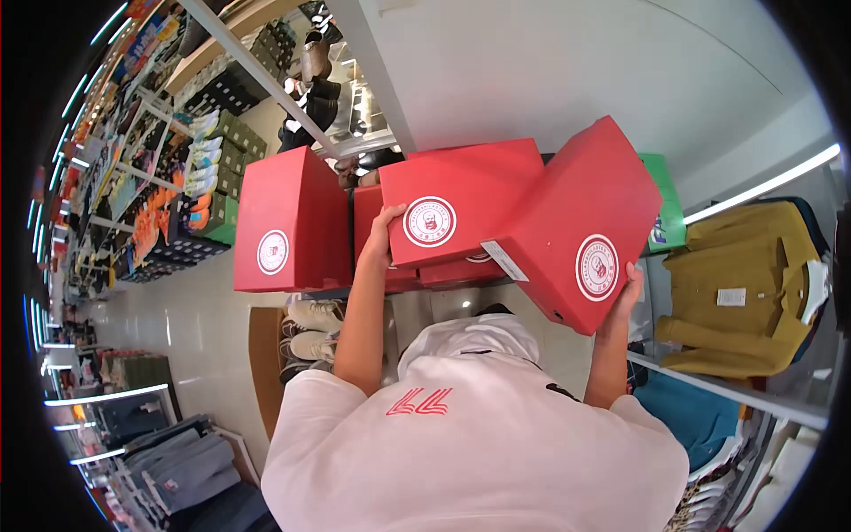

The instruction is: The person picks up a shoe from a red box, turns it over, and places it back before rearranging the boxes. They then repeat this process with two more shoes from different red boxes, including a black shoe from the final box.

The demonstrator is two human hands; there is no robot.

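Note:
My left hand grips the left side of a red shoebox with a round white logo. A second red shoebox leans at a tilt against its right side, and my right hand holds it by the lower right edge. A small white label shows on the corner where the two boxes meet. Left of my left hand stands another red shoebox. More red boxes sit behind and below, partly hidden. The fingers on the far sides of the boxes are out of sight.
A green box stands behind on the right, near mustard-coloured shirts on a rail. Pale shoes sit on a wooden shelf by my left arm. A mirror and white wall rise behind. Shoe displays line the left.

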